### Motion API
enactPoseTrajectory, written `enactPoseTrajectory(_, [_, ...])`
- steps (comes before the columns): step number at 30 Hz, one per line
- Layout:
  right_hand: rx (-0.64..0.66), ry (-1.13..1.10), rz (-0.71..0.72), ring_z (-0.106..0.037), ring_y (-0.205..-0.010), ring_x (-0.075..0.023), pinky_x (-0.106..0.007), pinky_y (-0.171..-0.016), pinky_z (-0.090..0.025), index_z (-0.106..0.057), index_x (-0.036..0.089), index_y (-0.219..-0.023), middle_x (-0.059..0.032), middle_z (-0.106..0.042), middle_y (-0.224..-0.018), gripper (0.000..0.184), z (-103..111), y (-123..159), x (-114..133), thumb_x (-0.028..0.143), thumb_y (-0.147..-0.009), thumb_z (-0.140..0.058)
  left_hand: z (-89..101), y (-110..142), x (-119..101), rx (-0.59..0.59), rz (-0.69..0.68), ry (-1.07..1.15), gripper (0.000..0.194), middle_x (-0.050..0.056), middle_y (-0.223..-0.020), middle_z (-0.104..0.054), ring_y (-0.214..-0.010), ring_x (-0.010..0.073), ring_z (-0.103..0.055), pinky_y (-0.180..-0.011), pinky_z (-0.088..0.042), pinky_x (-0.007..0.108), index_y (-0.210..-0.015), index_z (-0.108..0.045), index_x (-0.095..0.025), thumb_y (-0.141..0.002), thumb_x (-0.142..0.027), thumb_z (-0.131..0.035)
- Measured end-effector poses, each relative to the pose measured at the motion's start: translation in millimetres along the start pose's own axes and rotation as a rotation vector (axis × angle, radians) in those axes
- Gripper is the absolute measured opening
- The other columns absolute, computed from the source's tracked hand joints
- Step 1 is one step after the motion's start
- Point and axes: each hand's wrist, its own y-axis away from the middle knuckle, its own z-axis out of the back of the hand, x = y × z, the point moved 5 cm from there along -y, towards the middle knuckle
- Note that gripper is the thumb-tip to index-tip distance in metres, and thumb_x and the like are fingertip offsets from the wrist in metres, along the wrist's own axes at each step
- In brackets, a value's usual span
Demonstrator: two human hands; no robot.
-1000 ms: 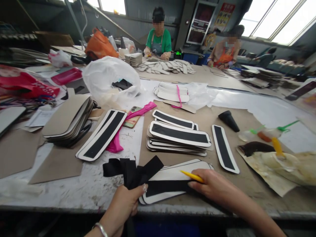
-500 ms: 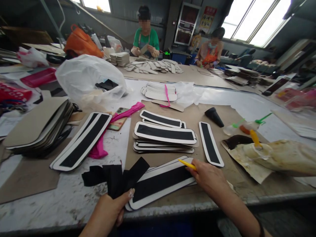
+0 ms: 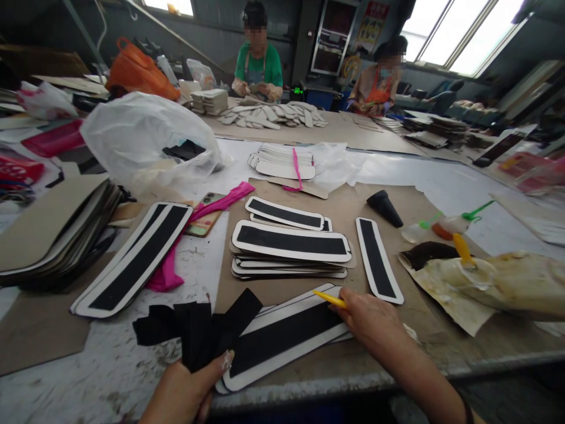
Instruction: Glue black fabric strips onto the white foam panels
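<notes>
The left hand (image 3: 185,386) pinches black strips (image 3: 196,330) beside a banded board (image 3: 282,341) lying between both hands; the right hand (image 3: 375,324), pinching a yellow stick (image 3: 331,299), rests on it, seemingly for steadiness.

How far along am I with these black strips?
Looks done: the middle pile, left pieces and right piece show strips on top. In hand: your left hand holds loose strips; your right hand, with a yellow tool, is on a piece bearing one. Probably remaining: loose strips and the plain-topped bundle behind.
</notes>
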Motion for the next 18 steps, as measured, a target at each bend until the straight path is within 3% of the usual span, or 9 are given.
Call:
enactPoseTrajectory(6, [0.004, -0.006, -0.012, -0.066, -0.073, -0.027, -0.029, -0.053, -0.037, -0.06, 0.02, -0.083, -0.0079, -0.07, -0.076, 0.015, -1.7, -3.9, -1.7, 0.032, -0.084, -0.051, -0.5, 1.9, -2.4, -0.021, 0.002, -0.009, 0.06, -0.001, -0.022, -0.029, -0.028, 0.014, -0.035, -0.044, -0.025, 0.029, -0.02, -0.031, -0.024, -0.051, -0.068, -0.058])
enactPoseTrajectory(10, [-0.018, -0.031, -0.064, -0.066, -0.075, -0.0276, -0.029, -0.052, -0.036, -0.057, 0.02, -0.081, -0.0067, -0.069, -0.076, 0.017, 2.8, -1.4, -15.7, 0.036, -0.084, -0.052, -0.1, 5.0, -5.2, -0.046, -0.005, -0.049, 0.058, 0.0, -0.023, -0.032, -0.03, 0.0146, -0.037, -0.046, -0.027, 0.029, -0.02, -0.033, -0.024, -0.054, -0.064, -0.057])
enactPoseTrajectory(14, [-0.085, -0.094, -0.157, -0.065, -0.074, -0.0258, -0.028, -0.053, -0.035, -0.051, 0.021, -0.078, -0.0051, -0.066, -0.073, 0.02, 5.7, 5.5, -38.3, 0.035, -0.089, -0.042, -0.6, 7.4, -9.6, -0.081, -0.04, -0.05, 0.057, 0.0, -0.022, -0.031, -0.028, 0.0145, -0.035, -0.046, -0.028, 0.03, -0.02, -0.033, -0.024, -0.054, -0.064, -0.056])
enactPoseTrajectory(18, [-0.099, -0.212, -0.109, -0.063, -0.069, -0.0231, -0.028, -0.055, -0.037, -0.049, 0.022, -0.076, -0.0036, -0.063, -0.068, 0.024, -1.8, 10.7, -41.1, 0.033, -0.091, -0.033, -1.2, 9.9, -13.5, -0.093, -0.064, 0.0, 0.056, -0.002, -0.021, -0.029, -0.026, 0.0122, -0.032, -0.044, -0.027, 0.028, -0.02, -0.032, -0.024, -0.053, -0.059, -0.059])
